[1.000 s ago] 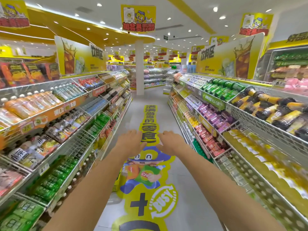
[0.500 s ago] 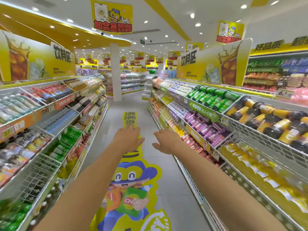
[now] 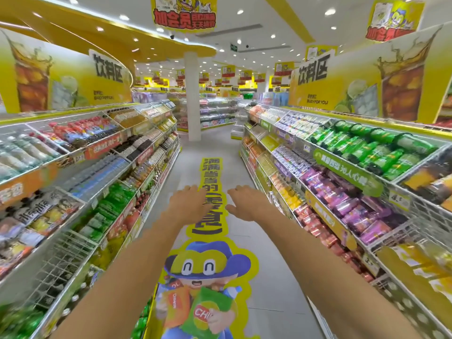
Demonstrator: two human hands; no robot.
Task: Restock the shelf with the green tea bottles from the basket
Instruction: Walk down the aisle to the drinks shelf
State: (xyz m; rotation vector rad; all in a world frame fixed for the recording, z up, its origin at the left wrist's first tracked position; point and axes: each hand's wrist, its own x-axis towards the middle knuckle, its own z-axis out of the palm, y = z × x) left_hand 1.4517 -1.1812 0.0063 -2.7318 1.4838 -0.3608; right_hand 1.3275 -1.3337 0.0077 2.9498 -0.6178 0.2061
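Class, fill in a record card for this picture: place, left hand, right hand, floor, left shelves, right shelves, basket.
Place: shop drinks aisle, with a white pillar at the far end
Left hand: stretched forward, fingers relaxed, holding nothing
Right hand: stretched forward, fingers relaxed, holding nothing
Floor: yellow cartoon sticker down the middle
Left shelves: stocked with mixed bottles and packs, partly blurred
Right shelves: green bottles lying on the top tier
Basket: not in view
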